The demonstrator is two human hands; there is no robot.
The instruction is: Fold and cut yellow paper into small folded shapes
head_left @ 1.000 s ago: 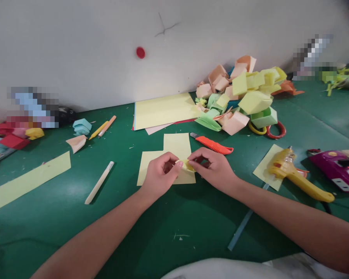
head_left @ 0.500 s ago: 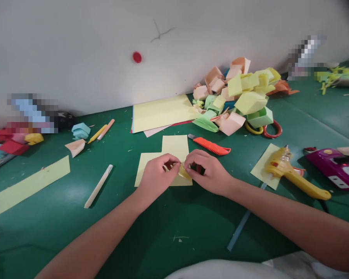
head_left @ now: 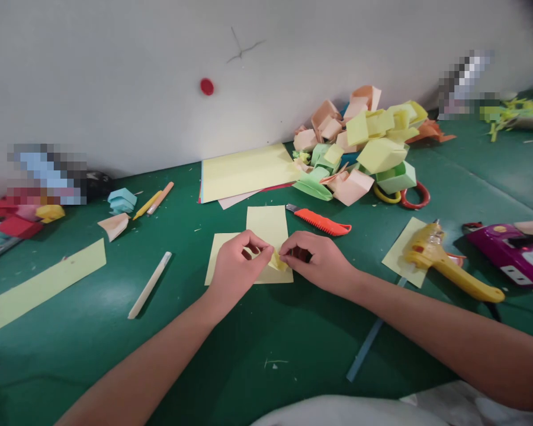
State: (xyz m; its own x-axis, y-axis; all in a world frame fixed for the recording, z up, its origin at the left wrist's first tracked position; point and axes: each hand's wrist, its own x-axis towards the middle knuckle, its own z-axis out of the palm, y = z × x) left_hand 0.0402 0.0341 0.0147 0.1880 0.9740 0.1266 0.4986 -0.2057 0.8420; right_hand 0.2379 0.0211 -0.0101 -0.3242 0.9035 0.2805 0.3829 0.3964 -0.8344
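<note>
Between the fingertips of both hands is a small piece of yellow paper (head_left: pixel 279 261), partly hidden by the fingers. My left hand (head_left: pixel 240 260) pinches its left side, thumb against index finger. On the other side, my right hand (head_left: pixel 316 259) pinches it too, fingers curled. Under the hands lie pale yellow paper sheets (head_left: pixel 267 219), one upright and one wider in front. Just beyond my right hand rests an orange utility knife (head_left: pixel 322 222) with a bit of blade showing.
A yellow glue gun (head_left: pixel 448 260) lies on a paper square at the right, near a purple power strip (head_left: pixel 510 251). Folded paper pieces (head_left: pixel 359 142) are heaped behind, beside scissors (head_left: pixel 415 195). A pale stick (head_left: pixel 150 285) and paper strip (head_left: pixel 48 284) lie left.
The small yellow paper has turned slightly between the fingers. Both hands stay over the sheets with small finger movements, and the view has shifted a little.
</note>
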